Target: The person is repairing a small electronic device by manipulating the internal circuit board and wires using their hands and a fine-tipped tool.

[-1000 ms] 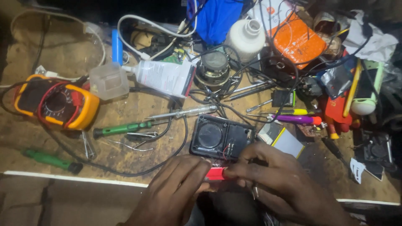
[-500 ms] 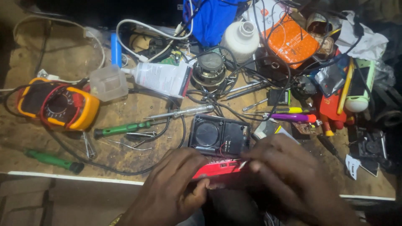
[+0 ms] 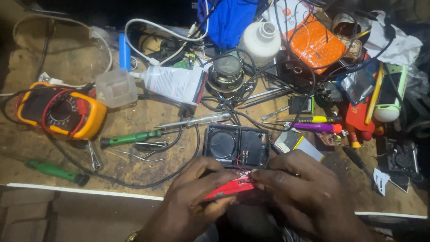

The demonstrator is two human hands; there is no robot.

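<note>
My left hand point(image 3: 192, 201) and my right hand point(image 3: 304, 192) meet at the bench's front edge, both gripping a flat red casing piece point(image 3: 230, 187) held between them. Thin red wires run from it up to an opened black device shell point(image 3: 236, 145) with a round speaker recess, lying just beyond my fingers. Most of the red piece is hidden under my fingers.
A yellow multimeter point(image 3: 60, 112) sits at the left. Two green-handled screwdrivers point(image 3: 130, 138) point(image 3: 56, 171) and a clear-handled one point(image 3: 197, 120) lie on the wooden bench point(image 3: 148, 112). A white tube point(image 3: 172, 83), white bottle point(image 3: 260, 42), orange box point(image 3: 316, 42), cables and small parts crowd the back and right.
The red piece has come out from under my hands and is now tilted, held closer to the black shell. My hands shifted slightly toward the shell.
</note>
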